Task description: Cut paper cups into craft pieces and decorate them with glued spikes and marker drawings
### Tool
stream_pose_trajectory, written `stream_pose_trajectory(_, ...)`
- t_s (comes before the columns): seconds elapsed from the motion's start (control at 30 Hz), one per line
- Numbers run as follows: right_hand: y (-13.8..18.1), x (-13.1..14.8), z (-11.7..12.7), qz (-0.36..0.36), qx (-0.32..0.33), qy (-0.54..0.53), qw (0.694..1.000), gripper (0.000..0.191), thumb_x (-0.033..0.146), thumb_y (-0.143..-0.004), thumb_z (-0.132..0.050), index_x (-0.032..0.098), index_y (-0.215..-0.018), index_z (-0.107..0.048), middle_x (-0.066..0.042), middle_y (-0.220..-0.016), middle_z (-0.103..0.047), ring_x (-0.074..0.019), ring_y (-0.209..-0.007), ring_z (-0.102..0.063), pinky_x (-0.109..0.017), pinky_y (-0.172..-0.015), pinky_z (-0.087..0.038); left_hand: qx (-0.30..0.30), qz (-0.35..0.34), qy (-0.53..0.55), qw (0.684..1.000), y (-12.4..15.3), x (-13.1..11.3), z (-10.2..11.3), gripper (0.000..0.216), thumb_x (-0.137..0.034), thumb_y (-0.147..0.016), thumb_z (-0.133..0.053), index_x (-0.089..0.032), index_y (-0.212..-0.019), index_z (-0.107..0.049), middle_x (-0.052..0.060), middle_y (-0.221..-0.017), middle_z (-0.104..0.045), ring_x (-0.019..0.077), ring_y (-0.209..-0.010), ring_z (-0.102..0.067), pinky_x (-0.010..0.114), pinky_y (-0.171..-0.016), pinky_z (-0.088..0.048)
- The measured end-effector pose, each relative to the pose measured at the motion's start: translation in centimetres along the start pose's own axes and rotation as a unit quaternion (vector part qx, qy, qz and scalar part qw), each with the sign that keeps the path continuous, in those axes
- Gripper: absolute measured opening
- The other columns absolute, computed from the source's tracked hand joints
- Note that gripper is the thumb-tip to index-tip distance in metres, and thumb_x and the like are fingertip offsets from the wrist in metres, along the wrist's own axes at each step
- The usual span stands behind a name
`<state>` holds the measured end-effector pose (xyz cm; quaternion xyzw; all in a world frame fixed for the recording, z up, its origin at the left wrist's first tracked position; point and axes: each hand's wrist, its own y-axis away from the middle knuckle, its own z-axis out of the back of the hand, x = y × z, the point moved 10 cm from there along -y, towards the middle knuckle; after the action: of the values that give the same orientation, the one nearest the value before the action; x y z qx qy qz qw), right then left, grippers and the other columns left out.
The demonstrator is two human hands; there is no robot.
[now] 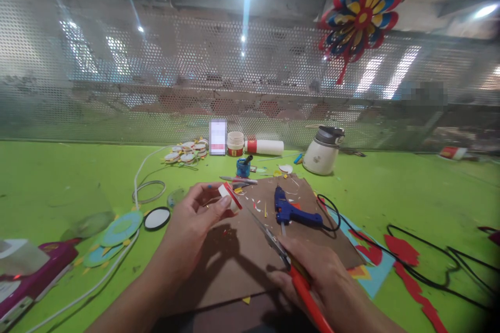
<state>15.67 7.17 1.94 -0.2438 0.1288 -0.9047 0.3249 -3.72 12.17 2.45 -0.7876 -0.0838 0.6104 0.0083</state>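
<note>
Counting two hands, apart from each other, over one brown board [338, 252] on a green surface [187, 171]. Left hand [201, 208] pinching one short white piece with a red band [230, 197] between thumb and fingers, held up above the far left part of the board. Right hand [316, 265] wrapped around one pair of scissors [275, 242], red handle, tip aimed up near that piece; can't tell whether touching. One blue glue gun [289, 210] lying on the board to the right, plus loose paper scraps, too many and too tiny to count. Further back: one phone [217, 137] with a blurred screen, one white tub with a red label [235, 144], one white roll with a red band [265, 147] on its side, one small blue pot [242, 167], one white kettle [320, 158] with a black lid. Off to the left, two turquoise discs with yellow bits, overlapping [123, 230], one black-rimmed disc [157, 218], one magenta power strip [42, 270] and roughly six little white rounds [187, 152] in a cluster. As for writing: a yellow mark on the tub's label and an emblem on the kettle, both too small to read.
</note>
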Motion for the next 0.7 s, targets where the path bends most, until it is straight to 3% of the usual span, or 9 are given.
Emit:
stream_pose_trajectory(0.37,0.26,0.08,-0.07,-0.012,-0.001,0.01,1.0,0.015,0.034,-0.096,-0.055,0.022,-0.099,-0.063,-0.006,-0.085,-0.074,-0.023,-0.076,-0.071,-0.031,-0.065,-0.053,0.004,0.02,0.063,0.998,0.21,0.18,-0.6,0.031,-0.037,-0.075,-0.082,-0.02,-0.097,-0.068,0.008,-0.104,-0.072,0.024,-0.091,-0.07,0.04,-0.083,-0.057)
stream_pose_trajectory(0.57,0.26,-0.19,-0.02,-0.016,-0.008,0.02,1.0,0.024,0.037,-0.096,-0.056,0.023,-0.114,-0.063,-0.005,-0.087,-0.075,-0.0228,-0.077,-0.071,-0.031,-0.066,-0.053,-0.014,0.038,0.107,0.993,-0.24,0.35,-0.29,0.03,-0.038,-0.068,-0.086,-0.019,-0.087,-0.073,0.006,-0.096,-0.075,0.0202,-0.083,-0.07,0.033,-0.075,-0.06)
stream_pose_trajectory(0.7,-0.11,-0.1,0.06,-0.027,0.011,0.009,1.0,0.023,0.038,-0.097,-0.054,0.022,-0.109,-0.065,-0.006,-0.087,-0.074,-0.0229,-0.078,-0.07,-0.031,-0.065,-0.053,-0.033,0.052,0.133,0.989,-0.32,0.66,0.0,0.034,-0.034,-0.059,-0.092,-0.016,-0.082,-0.073,0.005,-0.09,-0.076,0.0179,-0.08,-0.07,0.03,-0.077,-0.06)
